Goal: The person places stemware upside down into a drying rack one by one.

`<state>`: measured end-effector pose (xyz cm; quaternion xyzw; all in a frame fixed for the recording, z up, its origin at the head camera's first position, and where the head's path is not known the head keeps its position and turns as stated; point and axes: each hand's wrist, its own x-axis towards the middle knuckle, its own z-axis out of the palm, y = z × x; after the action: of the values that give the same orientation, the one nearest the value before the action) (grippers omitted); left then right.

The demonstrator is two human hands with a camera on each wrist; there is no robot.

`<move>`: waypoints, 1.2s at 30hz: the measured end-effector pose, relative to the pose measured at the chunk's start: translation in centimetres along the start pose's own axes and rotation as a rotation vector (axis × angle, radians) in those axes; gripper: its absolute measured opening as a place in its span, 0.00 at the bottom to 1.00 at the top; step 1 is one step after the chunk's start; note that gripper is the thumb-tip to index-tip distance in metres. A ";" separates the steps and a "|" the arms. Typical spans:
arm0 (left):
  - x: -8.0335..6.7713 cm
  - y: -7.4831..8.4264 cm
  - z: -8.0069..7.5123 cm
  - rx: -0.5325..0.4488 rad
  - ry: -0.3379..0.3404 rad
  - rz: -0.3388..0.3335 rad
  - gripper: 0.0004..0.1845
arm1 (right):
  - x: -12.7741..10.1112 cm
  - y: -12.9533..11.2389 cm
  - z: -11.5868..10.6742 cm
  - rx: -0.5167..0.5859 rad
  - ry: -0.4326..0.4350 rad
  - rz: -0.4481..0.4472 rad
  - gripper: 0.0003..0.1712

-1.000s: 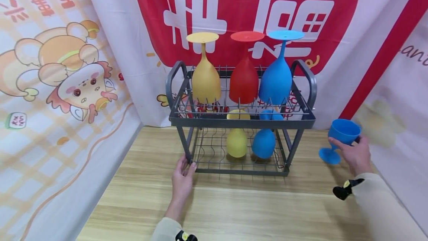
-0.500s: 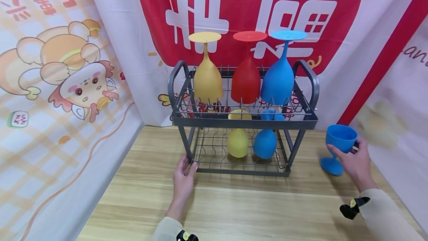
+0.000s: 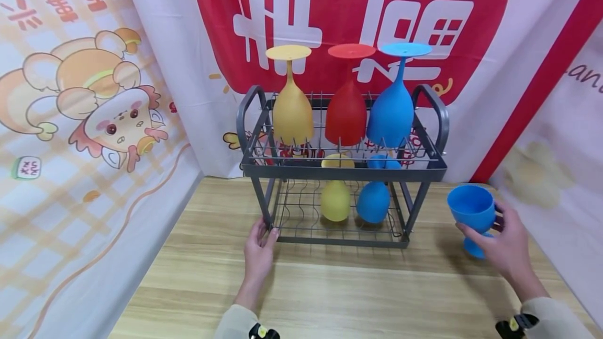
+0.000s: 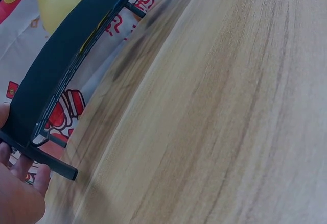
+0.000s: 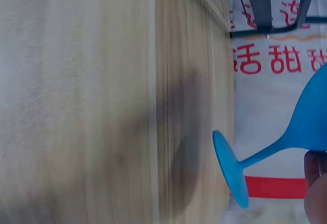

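My right hand (image 3: 512, 247) holds a blue plastic goblet (image 3: 472, 212) by its bowl, rim up, to the right of the rack. In the right wrist view the goblet's stem and round foot (image 5: 231, 168) stick out past the fingertips, over the wood. My left hand (image 3: 258, 255) grips the front left bottom corner of a dark two-tier dish rack (image 3: 344, 173), thumb above and fingers below its frame. On the top tier, yellow (image 3: 293, 116), red (image 3: 346, 119) and blue (image 3: 391, 119) goblets stand upside down. Below are a yellow goblet (image 3: 335, 200) and a blue goblet (image 3: 373, 201), also inverted.
The rack stands on a wood-grain table (image 3: 320, 297) close to the back cloth. A printed cloth wall (image 3: 94, 135) rises at the left and another cloth (image 3: 565, 171) at the right, near my right hand. Curved handles (image 3: 440, 119) rise from the rack's sides.
My right hand has come nearer and lower with the blue goblet, whose rim now tips more toward me. My left hand keeps its grip on the rack.
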<state>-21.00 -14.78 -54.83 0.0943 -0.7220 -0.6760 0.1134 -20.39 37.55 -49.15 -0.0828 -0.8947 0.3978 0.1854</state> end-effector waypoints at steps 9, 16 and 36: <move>-0.1 0.0 0.1 0.004 0.003 -0.006 0.29 | -2.2 -1.3 0.0 -0.079 0.129 -0.323 0.62; -0.2 0.0 0.0 -0.002 0.003 -0.016 0.30 | -3.3 -2.6 0.3 -0.087 0.172 -0.534 0.64; -0.9 0.6 0.4 0.060 0.081 0.002 0.34 | -5.1 -6.5 1.0 -0.231 0.088 -0.782 0.59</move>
<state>-20.26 -14.12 -54.27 0.1243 -0.7369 -0.6496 0.1401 -16.11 30.97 -46.27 0.2265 -0.8887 0.1905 0.3502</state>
